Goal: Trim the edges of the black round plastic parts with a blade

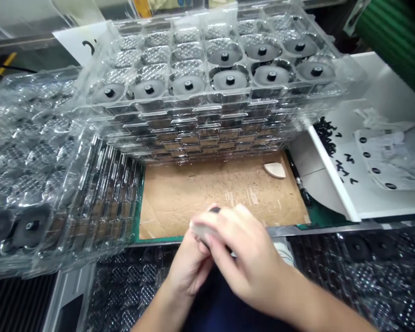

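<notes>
Both my hands meet low in the middle, over the front edge of a brown cardboard sheet (207,189). My left hand (188,267) is closed around a small grey round part (204,228) with a dark knob on top. My right hand (249,258) lies over it, fingers curled on the same part; motion blurs the fingertips. Behind the cardboard stands a tall stack of clear plastic trays (210,124). Its top tray holds several grey round parts (230,79) with black centre knobs.
Another stack of clear trays (38,166) fills the left, with two dark parts (31,226) at its front. A white box (363,203) with black screws (327,133) and label strips (383,161) sits right. Dark trays (383,272) lie along the near edge.
</notes>
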Demonstrator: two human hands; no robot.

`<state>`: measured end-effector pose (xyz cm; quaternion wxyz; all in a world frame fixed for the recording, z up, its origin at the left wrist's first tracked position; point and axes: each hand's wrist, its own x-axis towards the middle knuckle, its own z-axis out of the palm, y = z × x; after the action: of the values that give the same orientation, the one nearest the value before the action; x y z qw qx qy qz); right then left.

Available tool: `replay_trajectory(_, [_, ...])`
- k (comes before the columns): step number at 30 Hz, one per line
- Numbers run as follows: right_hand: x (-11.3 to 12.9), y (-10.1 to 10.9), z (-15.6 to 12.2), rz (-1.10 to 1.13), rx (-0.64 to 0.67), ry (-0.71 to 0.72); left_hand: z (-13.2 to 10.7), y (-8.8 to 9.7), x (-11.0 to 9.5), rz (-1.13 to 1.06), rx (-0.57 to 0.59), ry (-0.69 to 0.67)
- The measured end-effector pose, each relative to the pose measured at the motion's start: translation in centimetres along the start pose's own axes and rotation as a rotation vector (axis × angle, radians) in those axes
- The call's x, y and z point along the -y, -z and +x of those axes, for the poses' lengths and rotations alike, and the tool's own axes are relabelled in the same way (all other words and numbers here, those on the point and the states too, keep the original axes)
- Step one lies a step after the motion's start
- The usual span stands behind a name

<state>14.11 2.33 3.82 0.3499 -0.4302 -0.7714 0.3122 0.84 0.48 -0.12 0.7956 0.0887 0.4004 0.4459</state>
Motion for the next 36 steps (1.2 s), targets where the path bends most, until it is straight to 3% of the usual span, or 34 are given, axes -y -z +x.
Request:
replay_trajectory(3, [0.3,1.5,-1.7,0.059,0.169,-0.010,-0.2,0.0,-0.4,-0.032,0.029,-0.029])
replay_trajectory(7, [0.3,2.7,-2.4,-0.163,0.080,-0.106,-0.2,-0.1,0.0,-0.070,0.077,0.011])
replay_trajectory(10, [0.1,2.5,-0.8,-0.260,0.014,0.088,-0.2,-0.4,0.3,-0.076,0.120,0.043])
replay_trajectory(12, [-0.4,2.3,0.4,-0.154,0.101,0.267,-0.5,-0.4,0.1,-0.053,0.159,0.052])
replay_trajectory(14, [-1.1,2.4,1.0,-0.074,0.145,0.298,-0.7,-0.2,-0.3,-0.032,0.197,0.053])
replay_trajectory(16, [-2.0,2.6,0.7,-0.054,0.061,0.164,-0.9,0.1,-0.6,-0.041,0.239,0.075])
replay_trajectory(20, [-4.0,2.0,-2.3,0.170,-0.200,-0.295,-0.9,0.5,-0.8,-0.132,0.321,0.146])
replay_trajectory(22, [-5.1,1.2,-4.4,0.296,-0.223,-0.544,-0.7,0.5,-0.7,-0.179,0.339,0.161])
replay_trajectory(25, [-6.4,-0.3,-7.1,0.431,-0.129,-0.800,-0.5,0.6,-0.6,-0.224,0.331,0.201])
replay_trajectory(29, [-6.6,-1.5,-8.6,0.469,-0.040,-0.895,-0.1,1.0,-0.2,-0.294,0.290,0.271])
replay_trajectory(36, [-5.7,-1.8,-8.0,0.457,0.029,-0.811,0.4,1.7,0.4,-0.378,0.082,0.217])
